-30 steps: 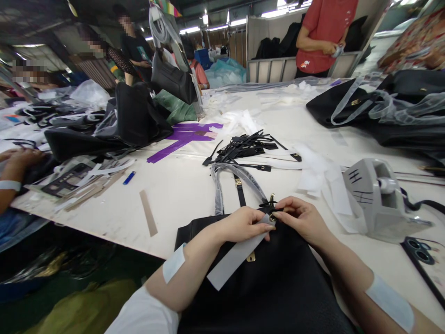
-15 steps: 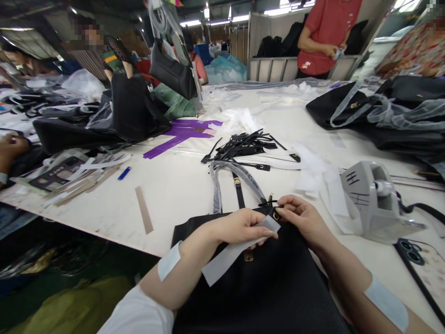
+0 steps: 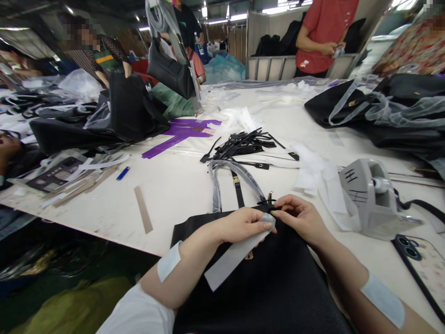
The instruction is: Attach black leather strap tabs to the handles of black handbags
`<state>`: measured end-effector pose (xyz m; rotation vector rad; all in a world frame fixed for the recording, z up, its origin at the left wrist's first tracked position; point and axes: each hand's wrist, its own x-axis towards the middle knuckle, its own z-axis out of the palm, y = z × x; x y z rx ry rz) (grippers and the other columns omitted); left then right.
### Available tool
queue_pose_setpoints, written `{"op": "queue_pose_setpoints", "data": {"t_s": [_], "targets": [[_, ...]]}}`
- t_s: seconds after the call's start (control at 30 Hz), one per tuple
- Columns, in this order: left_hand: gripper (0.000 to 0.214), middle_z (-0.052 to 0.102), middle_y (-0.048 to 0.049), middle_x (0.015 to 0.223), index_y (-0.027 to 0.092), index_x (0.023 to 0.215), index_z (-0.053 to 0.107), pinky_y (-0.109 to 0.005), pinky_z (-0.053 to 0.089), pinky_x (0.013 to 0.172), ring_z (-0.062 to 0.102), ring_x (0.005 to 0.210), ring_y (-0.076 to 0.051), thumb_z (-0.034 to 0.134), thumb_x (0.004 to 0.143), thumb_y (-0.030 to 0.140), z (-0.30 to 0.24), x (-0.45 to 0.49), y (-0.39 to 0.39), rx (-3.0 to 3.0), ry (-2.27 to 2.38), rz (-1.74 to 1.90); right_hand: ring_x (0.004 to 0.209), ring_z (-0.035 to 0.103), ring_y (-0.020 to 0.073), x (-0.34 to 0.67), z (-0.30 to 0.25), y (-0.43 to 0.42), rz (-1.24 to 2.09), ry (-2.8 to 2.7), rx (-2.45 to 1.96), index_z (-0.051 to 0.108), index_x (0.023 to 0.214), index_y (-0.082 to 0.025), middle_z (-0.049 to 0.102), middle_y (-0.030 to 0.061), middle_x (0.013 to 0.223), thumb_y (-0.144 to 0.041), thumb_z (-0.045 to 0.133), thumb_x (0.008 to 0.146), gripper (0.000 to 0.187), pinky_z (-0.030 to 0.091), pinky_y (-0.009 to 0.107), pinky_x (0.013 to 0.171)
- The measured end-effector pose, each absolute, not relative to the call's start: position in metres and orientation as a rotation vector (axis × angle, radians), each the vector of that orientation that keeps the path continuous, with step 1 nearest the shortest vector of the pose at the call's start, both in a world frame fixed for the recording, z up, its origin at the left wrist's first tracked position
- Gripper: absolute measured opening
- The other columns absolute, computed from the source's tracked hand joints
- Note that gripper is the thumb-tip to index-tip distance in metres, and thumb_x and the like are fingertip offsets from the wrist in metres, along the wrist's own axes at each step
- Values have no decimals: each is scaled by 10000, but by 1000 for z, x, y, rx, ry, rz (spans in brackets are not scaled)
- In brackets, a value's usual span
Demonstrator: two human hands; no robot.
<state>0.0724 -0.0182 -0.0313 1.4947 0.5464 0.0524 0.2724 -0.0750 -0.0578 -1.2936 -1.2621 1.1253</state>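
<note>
A black leather handbag (image 3: pixel 271 283) lies at the table's near edge, its plastic-wrapped handle (image 3: pixel 239 178) reaching away from me. My left hand (image 3: pixel 243 225) pinches the top end of a long white paper strip (image 3: pixel 232 257) against the bag's upper edge. My right hand (image 3: pixel 301 218) is closed, fingertips pinching the small gold and black fitting (image 3: pixel 269 202) at the bag's top, right beside the strip's end. Both hands touch at the fitting.
A grey tape dispenser (image 3: pixel 368 197) stands to the right, a phone (image 3: pixel 422 264) beyond it. Black straps (image 3: pixel 243 146) are piled mid-table, white paper pieces (image 3: pixel 316 174) beside them. Other black bags (image 3: pixel 382 113) lie right and left (image 3: pixel 104 123). A person in red (image 3: pixel 323 35) stands far off.
My hands stayed on the bag's top fitting; the strip's top end shifted slightly against it. The view drifted a little.
</note>
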Motion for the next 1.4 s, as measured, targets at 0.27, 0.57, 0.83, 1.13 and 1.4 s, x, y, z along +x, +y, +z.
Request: {"op": "queue_pose_setpoints", "data": {"t_s": [0.27,0.57,0.83,1.13,1.4], "targets": [[405,581,13,683,139,959,639,-185,393,564,518,569,-76,476,901,505,-35,75,-16,1605,576,100,538,547,137,273,-58,-76,1044,-1370,-1326,654,860,-185,646,17,639,-365,729,745,226,413,246,501],[326,625,-35,727,127,820,561,-233,470,613,599,592,-107,542,857,450,-50,84,-17,1391,691,258,713,649,191,273,-61,-77,969,-1380,-1395,669,1037,-222,697,32,795,-436,554,892,283,521,302,680],[436,613,-28,713,112,949,589,-241,474,616,602,597,-109,519,858,532,-50,84,-15,1365,630,221,707,629,188,278,-63,-69,929,-1422,-1414,694,851,-209,701,30,790,-408,658,808,207,492,285,644],[401,629,-28,694,114,903,607,-229,481,595,608,574,-108,511,865,501,-50,85,-15,1429,667,177,707,648,193,279,-61,-70,898,-1513,-1436,710,1021,-216,702,24,759,-405,562,874,282,515,303,683],[372,680,-55,691,127,768,576,-213,468,556,603,528,-107,446,892,452,-46,87,-19,1526,791,81,801,661,228,280,-69,-63,869,-1548,-1511,730,814,-220,722,30,819,-373,676,775,166,512,347,790]]}}
